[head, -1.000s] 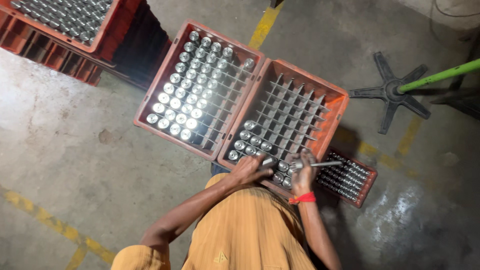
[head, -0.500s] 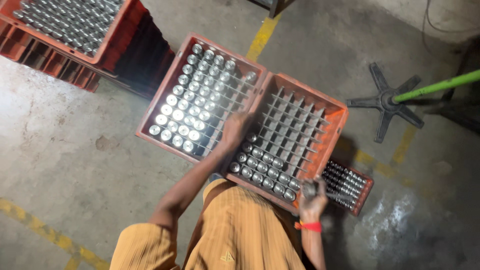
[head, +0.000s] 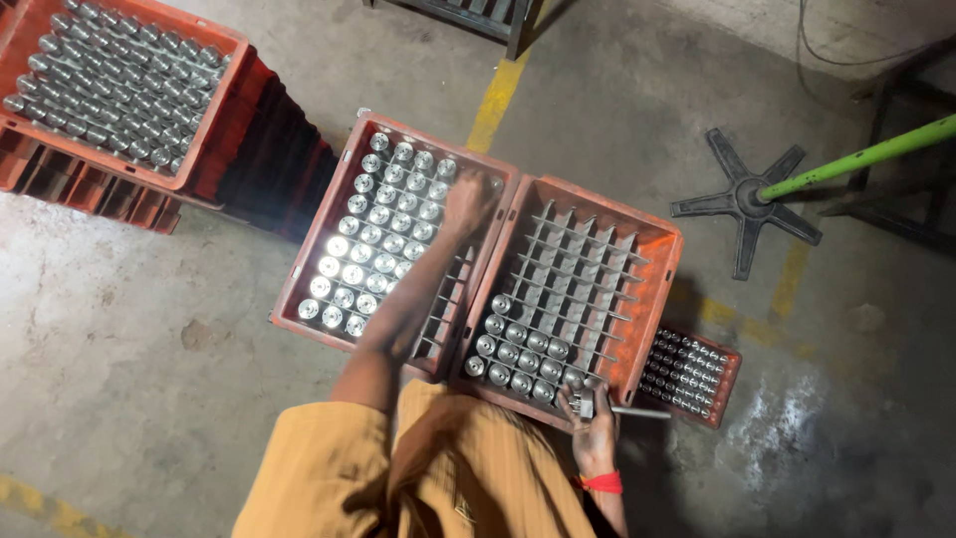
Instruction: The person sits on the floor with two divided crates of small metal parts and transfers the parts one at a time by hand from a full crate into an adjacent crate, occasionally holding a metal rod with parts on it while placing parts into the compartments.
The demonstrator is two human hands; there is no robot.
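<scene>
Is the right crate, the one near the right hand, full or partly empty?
Partly empty. In the right crate only the near rows hold metal cylinders; the far cells show bare dividers.

Upper left: stacked red crates (head: 95, 189) filled with metal cylinders. Upper right: black star-shaped base (head: 742, 199) with green pole (head: 866, 156). Yellow line (head: 495, 100) on concrete floor.

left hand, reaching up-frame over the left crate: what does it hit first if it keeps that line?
Probably the left crate's far rim. The left hand hovers over the far-right cells, with the shiny metal cylinders just beside it. Its height above them is unclear.
</scene>
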